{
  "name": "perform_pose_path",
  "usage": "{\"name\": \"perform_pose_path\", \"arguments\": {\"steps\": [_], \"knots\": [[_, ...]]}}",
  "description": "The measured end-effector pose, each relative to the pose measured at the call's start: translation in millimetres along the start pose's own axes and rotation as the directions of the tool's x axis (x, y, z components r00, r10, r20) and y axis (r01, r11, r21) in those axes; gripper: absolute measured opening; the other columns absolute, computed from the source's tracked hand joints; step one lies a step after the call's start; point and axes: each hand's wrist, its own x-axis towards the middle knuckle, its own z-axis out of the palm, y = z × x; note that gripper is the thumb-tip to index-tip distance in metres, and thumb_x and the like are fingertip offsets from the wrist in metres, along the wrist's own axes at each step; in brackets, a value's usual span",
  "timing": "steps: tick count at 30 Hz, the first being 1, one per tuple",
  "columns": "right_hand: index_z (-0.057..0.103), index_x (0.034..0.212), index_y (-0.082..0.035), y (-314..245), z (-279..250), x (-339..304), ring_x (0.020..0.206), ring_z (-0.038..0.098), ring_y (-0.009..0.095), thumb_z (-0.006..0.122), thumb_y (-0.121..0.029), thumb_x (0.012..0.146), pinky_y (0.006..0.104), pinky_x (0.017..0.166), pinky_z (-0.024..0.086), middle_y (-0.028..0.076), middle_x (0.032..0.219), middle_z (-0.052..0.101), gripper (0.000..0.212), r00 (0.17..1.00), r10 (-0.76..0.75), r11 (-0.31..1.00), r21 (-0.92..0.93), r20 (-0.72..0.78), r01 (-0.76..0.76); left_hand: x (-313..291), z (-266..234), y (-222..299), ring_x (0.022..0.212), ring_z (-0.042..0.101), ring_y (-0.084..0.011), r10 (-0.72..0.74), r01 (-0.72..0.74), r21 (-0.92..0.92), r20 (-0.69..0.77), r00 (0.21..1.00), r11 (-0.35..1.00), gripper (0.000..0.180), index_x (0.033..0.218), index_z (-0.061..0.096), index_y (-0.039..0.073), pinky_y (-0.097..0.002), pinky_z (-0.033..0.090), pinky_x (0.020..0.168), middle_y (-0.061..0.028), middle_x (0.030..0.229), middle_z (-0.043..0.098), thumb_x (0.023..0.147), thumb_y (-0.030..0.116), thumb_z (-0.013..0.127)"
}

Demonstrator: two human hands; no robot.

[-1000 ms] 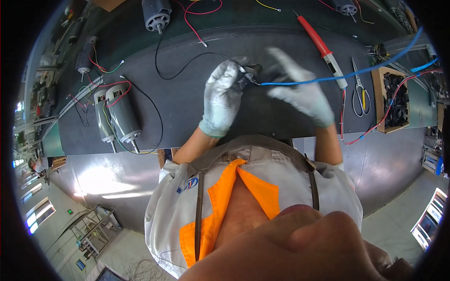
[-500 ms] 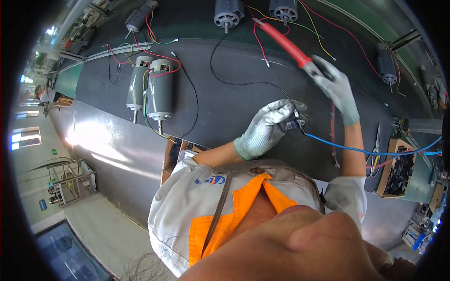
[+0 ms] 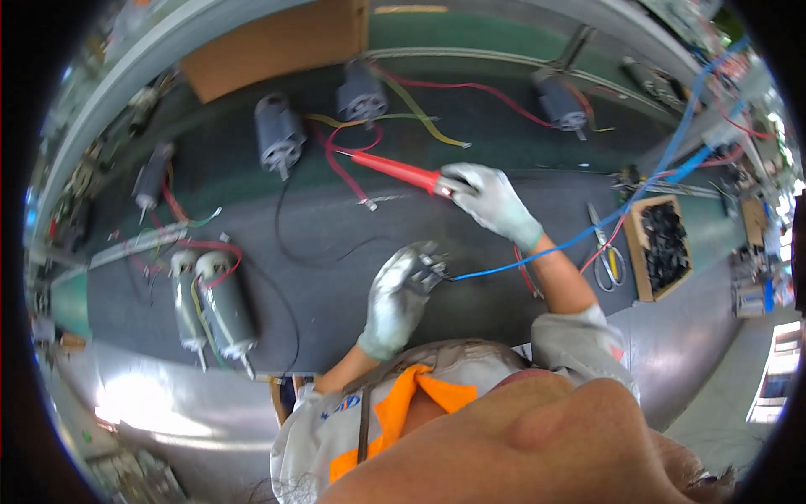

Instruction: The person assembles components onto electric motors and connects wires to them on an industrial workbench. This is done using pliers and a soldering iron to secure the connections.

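Observation:
My right hand point(image 3: 495, 202), in a pale glove, is closed round the rear end of a long red test probe point(image 3: 395, 170). Its thin metal tip reaches left to the red leads point(image 3: 336, 164) beside a grey motor point(image 3: 363, 94); whether it touches them I cannot tell. Nearer to me, my gloved left hand point(image 3: 396, 298) grips a small black clip point(image 3: 435, 267) joined to a blue cable point(image 3: 537, 254). A thin black lead point(image 3: 290, 244) curves from another grey motor point(image 3: 280, 139) toward that hand. The clip's jaws are blurred and partly hidden by fingers.
Two grey motors point(image 3: 225, 307) with wires lie at the left of the dark bench point(image 3: 487, 311). More motors stand along the back, one at the right point(image 3: 564, 107). Scissors point(image 3: 606, 252) lie beside a box point(image 3: 642, 286) of black parts. The blue cable crosses over my right forearm.
The view has swung, so the bench sits lower and motors at the back show more fully. Relative to them, the probe's tip has come down to the red leads. Both hands keep their grips.

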Motion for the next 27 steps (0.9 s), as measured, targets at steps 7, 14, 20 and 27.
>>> {"name": "perform_pose_path", "arguments": {"steps": [7, 14, 20, 27], "knots": [[0.052, 0.141, -0.009, -9, -77, -129, 0.119, 0.056, 0.039, 0.072, -0.018, 0.083, 0.0495, 0.099, 0.045, 0.019, 0.130, 0.060, 0.062, 0.982, 0.180, 0.874, -0.449, -0.055, -0.185, 3, 21, -6, 0.116, 0.063, -0.0249, -0.011, 0.010, 0.139, 0.010, 1.000, 0.990, 0.032, 0.120, 0.061, 0.000, -0.0401, 0.047, 0.103, -0.0125, 0.115, 0.067, 0.105, 0.026, 0.051], [0.074, 0.111, -0.006, -75, -51, -86, 0.094, 0.068, 0.029, 0.064, -0.030, 0.095, 0.0418, 0.089, 0.053, 0.014, 0.104, 0.073, 0.030, 0.940, -0.313, 0.776, 0.607, 0.139, 0.169, -2, 24, 73, 0.087, 0.059, -0.0166, 0.342, -0.299, 0.951, 0.306, 0.888, -0.074, 0.028, 0.096, 0.067, 0.005, -0.0313, 0.046, 0.081, -0.0046, 0.096, 0.066, 0.105, 0.023, 0.048], [0.048, 0.147, 0.000, 15, -9, -22, 0.069, 0.068, 0.017, 0.068, -0.031, 0.097, 0.0333, 0.070, 0.057, 0.011, 0.100, 0.071, 0.062, 0.849, 0.474, 0.743, 0.412, 0.235, -0.528, -124, -18, 309, 0.143, 0.039, -0.0419, 0.973, -0.899, 0.415, 0.110, 0.202, 0.139, 0.063, 0.148, 0.046, 0.010, -0.0646, 0.030, 0.116, -0.0237, 0.153, 0.044, 0.101, 0.052, 0.048], [0.029, 0.156, -0.012, -19, 112, 164, 0.094, 0.068, 0.047, 0.062, -0.044, 0.092, 0.0529, 0.087, 0.053, 0.028, 0.102, 0.071, 0.079, 0.989, 0.150, 0.953, -0.263, -0.021, -0.150, -126, -65, 249, 0.138, 0.046, -0.0412, 0.942, -0.652, 0.729, 0.028, 0.333, 0.209, 0.060, 0.151, 0.039, 0.001, -0.0577, 0.037, 0.116, -0.0222, 0.152, 0.046, 0.104, 0.036, 0.050]]}}
